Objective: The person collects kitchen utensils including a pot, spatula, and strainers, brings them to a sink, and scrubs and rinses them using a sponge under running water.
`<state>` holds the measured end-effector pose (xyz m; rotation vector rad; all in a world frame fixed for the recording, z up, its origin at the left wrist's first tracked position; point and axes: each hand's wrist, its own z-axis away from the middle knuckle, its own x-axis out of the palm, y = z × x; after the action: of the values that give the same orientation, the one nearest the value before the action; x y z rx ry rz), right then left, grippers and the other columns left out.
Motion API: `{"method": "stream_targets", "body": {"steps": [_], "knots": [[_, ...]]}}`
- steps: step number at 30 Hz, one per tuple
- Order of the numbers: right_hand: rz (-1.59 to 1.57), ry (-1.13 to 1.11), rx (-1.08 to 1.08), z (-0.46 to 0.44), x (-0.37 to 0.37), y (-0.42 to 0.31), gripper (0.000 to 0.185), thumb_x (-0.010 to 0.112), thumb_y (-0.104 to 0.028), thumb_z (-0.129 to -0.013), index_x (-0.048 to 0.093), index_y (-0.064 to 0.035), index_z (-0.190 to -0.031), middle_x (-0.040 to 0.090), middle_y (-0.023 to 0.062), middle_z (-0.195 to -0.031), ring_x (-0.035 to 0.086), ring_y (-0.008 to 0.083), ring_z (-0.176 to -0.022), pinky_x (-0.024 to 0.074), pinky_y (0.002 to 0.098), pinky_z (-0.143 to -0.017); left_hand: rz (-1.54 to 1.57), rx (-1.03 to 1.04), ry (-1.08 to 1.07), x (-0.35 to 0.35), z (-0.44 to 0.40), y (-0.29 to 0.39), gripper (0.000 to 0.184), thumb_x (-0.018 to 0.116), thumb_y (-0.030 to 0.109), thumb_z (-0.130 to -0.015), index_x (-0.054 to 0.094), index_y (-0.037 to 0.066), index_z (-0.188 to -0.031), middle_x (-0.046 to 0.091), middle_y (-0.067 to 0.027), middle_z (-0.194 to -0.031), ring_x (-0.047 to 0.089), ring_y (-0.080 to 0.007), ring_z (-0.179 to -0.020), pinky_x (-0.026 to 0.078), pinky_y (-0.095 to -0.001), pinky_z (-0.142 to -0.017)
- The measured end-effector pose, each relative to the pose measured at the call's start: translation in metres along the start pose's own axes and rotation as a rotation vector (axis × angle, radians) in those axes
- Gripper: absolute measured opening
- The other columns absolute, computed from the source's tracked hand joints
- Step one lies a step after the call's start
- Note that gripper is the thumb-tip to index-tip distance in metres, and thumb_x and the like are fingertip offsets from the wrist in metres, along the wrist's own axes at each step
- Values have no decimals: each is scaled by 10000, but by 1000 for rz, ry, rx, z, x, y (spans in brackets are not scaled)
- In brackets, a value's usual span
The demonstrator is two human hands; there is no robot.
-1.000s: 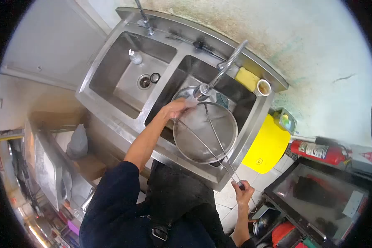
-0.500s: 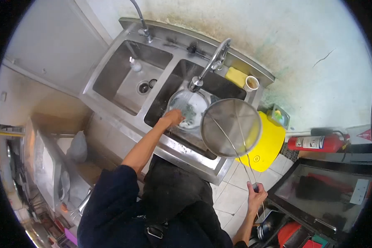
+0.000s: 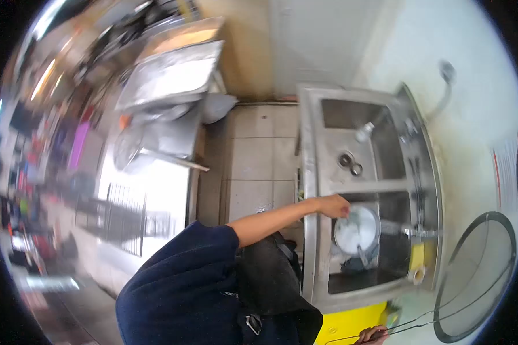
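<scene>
Over the right-hand sink basin, my left hand [image 3: 332, 206] is at the near rim of a round pot [image 3: 357, 230] filled with white suds. Its fingers are curled closed; what they hold, if anything, is hidden. Inside the pot, a handle-like object [image 3: 362, 256] leans at the edge. My right hand [image 3: 372, 335], low in the view, is closed around the long wire handle of a large round mesh strainer [image 3: 476, 276]. The strainer is raised beside the wall, away from the sink. A dark cloth-like item [image 3: 354, 264] lies next to the pot.
A second basin [image 3: 336, 152] holds a pump bottle [image 3: 364, 132]. A faucet [image 3: 423, 232], yellow sponge [image 3: 416, 256] and paper cup [image 3: 417, 274] are along the sink's back. Below is a yellow lid or bin [image 3: 351, 323]. A steel table [image 3: 155, 195] with trays stands to the left.
My view has turned left, bringing the steel table in and taking the fire extinguisher out. The strainer has moved from beside the sink toward the wall. My left hand stays by the pot.
</scene>
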<state>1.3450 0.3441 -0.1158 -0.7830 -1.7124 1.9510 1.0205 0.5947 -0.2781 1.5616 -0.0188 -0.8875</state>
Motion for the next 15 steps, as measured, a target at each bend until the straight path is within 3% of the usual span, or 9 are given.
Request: {"method": "stream_targets", "body": {"steps": [1,3,4,6,7,9,11,13,15], "knots": [[-62,-164,-31,-2,18,-13,379,496,-405,-871,546,-61,-721,446,36,-580,326,110,-439,274,218,-400,77,-83,41,-23,24,18,284,580,281,-782,628,39,-921,641,-158,-906,602,-313,-896,465,-386,-782],[26,-384,-45,-12,54,-16,399,444,-418,-906,533,-53,-773,446,58,-603,355,133,-469,281,232,-404,126,-50,215,-43,56,11,291,580,288,-798,625,34,-932,641,-155,-910,602,-307,-896,467,-378,-787],[-262,-261,408,2,94,-43,420,366,-418,-948,496,-63,-763,449,81,-620,379,162,-486,318,256,-411,130,-76,282,-58,80,3,291,580,288,-798,625,34,-932,641,-155,-910,602,-307,-896,467,-378,-787],[131,-888,189,-3,143,-34,384,366,-357,-954,512,-59,-759,495,77,-606,408,141,-474,338,223,-426,221,-121,388,-85,128,-14,314,568,287,-843,606,14,-991,638,-133,-965,601,-261,-920,460,-352,-804],[284,-861,0,28,181,-43,346,392,-324,-946,528,-58,-772,513,78,-605,424,133,-473,342,214,-428,225,-136,438,-95,158,-28,314,568,287,-843,606,14,-991,638,-133,-965,601,-261,-920,460,-352,-804],[86,-1055,175,45,248,-18,226,457,-200,-920,489,-87,-727,335,-35,-538,296,50,-385,238,199,-347,436,-194,691,-113,227,-54,310,558,279,-866,599,6,-1006,641,-102,-965,597,-207,-910,456,-331,-808],[140,-1155,403,94,316,-19,183,584,-141,-855,549,11,-758,433,-7,-570,374,82,-488,298,238,-434,661,-258,913,-125,307,-65,289,549,273,-882,597,18,-1011,635,-65,-956,581,-160,-909,454,-305,-804],[169,-1426,287,156,383,-4,201,533,-203,-897,572,-8,-867,475,-18,-594,407,78,-464,302,220,-413,850,-390,1161,-124,375,-85,228,542,217,-882,595,44,-1020,627,-46,-948,576,-125,-891,458,-268,-764],[397,-1690,-151,208,449,16,231,511,-233,-906,571,-11,-920,543,43,-621,464,168,-466,362,270,-443,931,-392,1425,-115,435,-111,182,534,170,-873,595,52,-999,625,-40,-933,572,-104,-853,455,-249,-727]]}}
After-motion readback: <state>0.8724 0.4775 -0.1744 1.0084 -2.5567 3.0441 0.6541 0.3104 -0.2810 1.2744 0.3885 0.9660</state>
